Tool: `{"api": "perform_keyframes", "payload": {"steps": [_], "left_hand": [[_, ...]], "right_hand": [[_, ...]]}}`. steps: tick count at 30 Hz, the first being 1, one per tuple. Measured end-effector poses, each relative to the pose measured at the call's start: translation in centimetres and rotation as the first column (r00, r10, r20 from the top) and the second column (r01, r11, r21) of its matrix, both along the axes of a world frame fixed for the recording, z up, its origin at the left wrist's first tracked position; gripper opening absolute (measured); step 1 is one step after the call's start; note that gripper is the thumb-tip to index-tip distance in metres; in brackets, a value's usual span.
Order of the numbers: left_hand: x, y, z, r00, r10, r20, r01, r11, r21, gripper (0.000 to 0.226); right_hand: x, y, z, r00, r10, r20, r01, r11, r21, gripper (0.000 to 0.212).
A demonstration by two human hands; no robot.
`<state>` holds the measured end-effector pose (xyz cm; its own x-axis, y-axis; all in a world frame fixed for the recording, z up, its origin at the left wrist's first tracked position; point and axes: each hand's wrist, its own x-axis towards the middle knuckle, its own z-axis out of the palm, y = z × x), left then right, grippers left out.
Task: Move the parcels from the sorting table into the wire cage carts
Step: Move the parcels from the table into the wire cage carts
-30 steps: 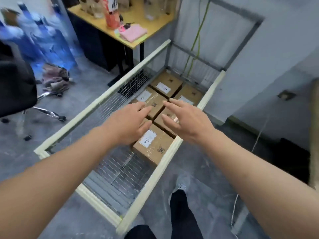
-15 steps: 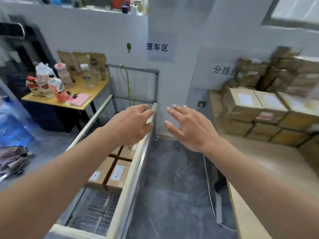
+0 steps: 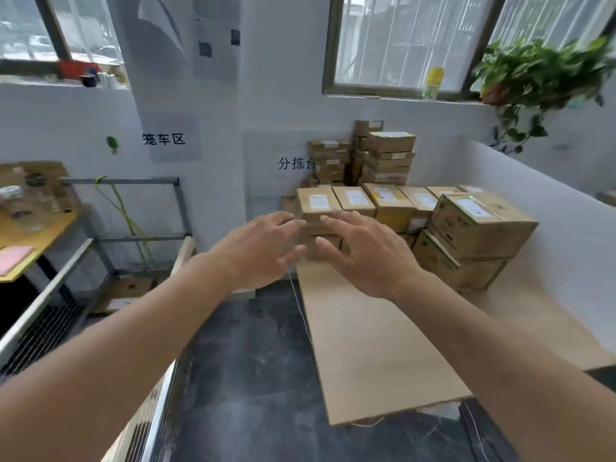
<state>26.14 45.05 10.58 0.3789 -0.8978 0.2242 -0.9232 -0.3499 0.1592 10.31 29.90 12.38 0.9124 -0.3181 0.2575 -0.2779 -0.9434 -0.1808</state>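
The left grip (image 3: 263,248) and right grip (image 3: 363,255) were spread wide, empty, near a parcel (image 3: 318,203) on the bench (image 3: 383,345) (stiff cardboard, probably light); its two sides looked best to hold.

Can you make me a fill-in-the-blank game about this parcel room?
1. The left hand and the right hand hold ____.
2. The parcels are stacked on the sorting ____.
3. The potted plant sits by the ____.
4. The wire cage cart stands on the person's ____ side.

Missing words: nothing; table; window; left
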Motion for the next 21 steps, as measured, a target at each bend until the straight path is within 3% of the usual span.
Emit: {"api": "perform_keyframes", "payload": {"steps": [8,21], "left_hand": [[-5.7,-12.3,1.3,0.981,-0.191,-0.012,0.191,0.981,0.014,0.06],[-5.6,-34.5,-1.7,0.929,-0.37,-0.004,0.369,0.926,0.074,0.055]], "right_hand": [[-7.7,-9.1,0.3,0.98,-0.197,-0.001,0.197,0.98,0.026,0.062],[-9.2,-26.7,-3.8,0.869,-0.494,-0.023,0.492,0.861,0.126,0.06]]}}
